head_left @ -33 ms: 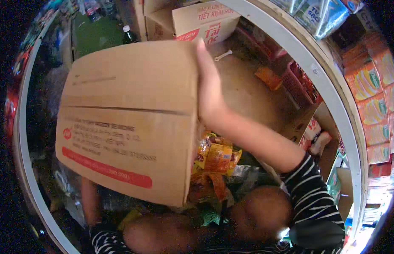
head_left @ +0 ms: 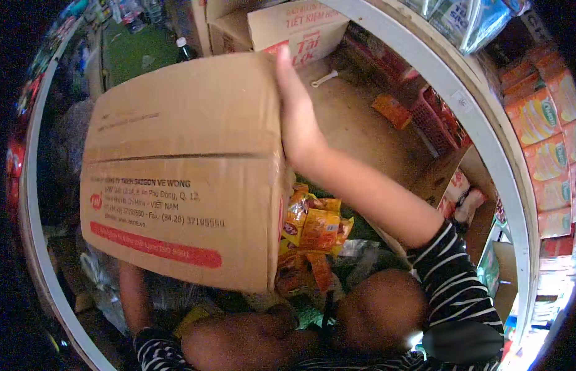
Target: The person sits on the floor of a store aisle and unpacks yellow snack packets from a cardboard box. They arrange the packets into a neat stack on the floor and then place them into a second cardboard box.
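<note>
A large brown cardboard box (head_left: 189,133) is held up and tilted in front of me. It has a taped seam, dark print and a red stripe on the face turned to me. My right hand (head_left: 298,123) presses flat along the box's right side, its thumb up near the top corner. Below the box's lower left part, my left forearm (head_left: 134,294) reaches up behind it; the left hand itself is hidden by the box. Just right of the box lie yellow and orange snack packets (head_left: 319,227), close to my knees.
An open carton (head_left: 300,34) with red print stands at the back. A white wrench-shaped piece (head_left: 325,78) and an orange packet (head_left: 392,110) lie on the brown surface. A pink basket (head_left: 434,120) sits beside the curving white metal frame (head_left: 464,102). Orange boxes (head_left: 538,133) are stacked at right.
The box and my right hand have shifted slightly up and to the left. The grip on the box looks the same.
</note>
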Demonstrator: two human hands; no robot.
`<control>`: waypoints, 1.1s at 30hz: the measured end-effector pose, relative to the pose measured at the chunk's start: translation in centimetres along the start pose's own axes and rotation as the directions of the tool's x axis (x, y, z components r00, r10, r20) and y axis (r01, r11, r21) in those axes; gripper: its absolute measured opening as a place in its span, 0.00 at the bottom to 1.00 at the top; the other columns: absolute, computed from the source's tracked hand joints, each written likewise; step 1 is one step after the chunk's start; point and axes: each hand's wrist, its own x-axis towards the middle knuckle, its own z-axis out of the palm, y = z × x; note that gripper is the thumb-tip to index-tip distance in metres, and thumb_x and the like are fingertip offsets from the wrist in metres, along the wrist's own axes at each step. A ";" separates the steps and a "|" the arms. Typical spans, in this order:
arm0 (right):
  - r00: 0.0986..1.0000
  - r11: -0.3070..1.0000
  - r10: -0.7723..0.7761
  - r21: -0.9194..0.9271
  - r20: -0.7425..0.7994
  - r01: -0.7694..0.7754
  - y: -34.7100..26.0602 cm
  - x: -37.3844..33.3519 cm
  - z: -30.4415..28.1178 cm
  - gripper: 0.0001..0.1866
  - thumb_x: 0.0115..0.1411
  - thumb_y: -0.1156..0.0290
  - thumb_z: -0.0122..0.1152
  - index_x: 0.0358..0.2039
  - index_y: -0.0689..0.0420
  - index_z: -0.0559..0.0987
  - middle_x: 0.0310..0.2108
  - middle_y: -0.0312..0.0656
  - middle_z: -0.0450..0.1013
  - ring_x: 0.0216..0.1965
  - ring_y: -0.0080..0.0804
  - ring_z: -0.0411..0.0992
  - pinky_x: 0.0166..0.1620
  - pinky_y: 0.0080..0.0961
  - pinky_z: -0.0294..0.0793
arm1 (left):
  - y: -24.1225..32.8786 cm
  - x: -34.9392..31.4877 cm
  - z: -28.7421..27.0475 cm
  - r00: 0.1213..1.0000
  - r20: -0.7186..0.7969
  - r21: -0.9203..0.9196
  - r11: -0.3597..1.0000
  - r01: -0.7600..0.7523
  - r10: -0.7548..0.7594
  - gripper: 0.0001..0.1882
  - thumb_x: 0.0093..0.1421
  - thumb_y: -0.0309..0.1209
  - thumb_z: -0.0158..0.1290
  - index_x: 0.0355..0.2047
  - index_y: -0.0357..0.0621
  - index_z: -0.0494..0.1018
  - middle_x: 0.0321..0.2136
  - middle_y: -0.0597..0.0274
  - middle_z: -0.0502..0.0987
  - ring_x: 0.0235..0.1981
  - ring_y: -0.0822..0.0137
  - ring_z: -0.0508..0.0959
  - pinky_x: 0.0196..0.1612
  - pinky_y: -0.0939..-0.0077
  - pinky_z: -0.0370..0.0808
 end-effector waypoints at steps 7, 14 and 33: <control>0.910 0.043 -0.368 -0.974 0.190 0.221 8.6 7.4 -17.4 0.17 0.51 0.63 0.58 0.38 0.63 0.77 0.41 0.53 0.72 0.44 0.45 0.68 0.47 0.36 0.66 | 0.1 4.2 -1.5 0.976 -0.163 0.049 0.989 -0.140 0.146 0.21 0.53 0.46 0.53 0.39 0.42 0.73 0.31 0.56 0.78 0.33 0.58 0.78 0.45 0.65 0.72; 0.794 -0.302 -0.535 -0.943 0.288 0.138 15.7 5.7 -41.0 0.25 0.54 0.64 0.55 0.51 0.60 0.68 0.45 0.54 0.69 0.47 0.49 0.67 0.53 0.39 0.62 | -0.4 7.0 -0.3 0.971 -0.171 0.070 0.985 -0.160 0.169 0.22 0.51 0.46 0.55 0.39 0.42 0.73 0.30 0.56 0.78 0.32 0.59 0.78 0.45 0.65 0.71; 0.800 -0.014 -0.555 -0.964 0.228 0.265 10.6 4.0 -19.1 0.13 0.50 0.74 0.58 0.39 0.58 0.79 0.35 0.46 0.76 0.34 0.41 0.75 0.40 0.31 0.73 | 2.0 7.1 -1.0 0.935 -0.232 0.141 0.960 -0.241 0.269 0.25 0.47 0.47 0.60 0.38 0.42 0.74 0.29 0.57 0.78 0.31 0.60 0.77 0.45 0.68 0.71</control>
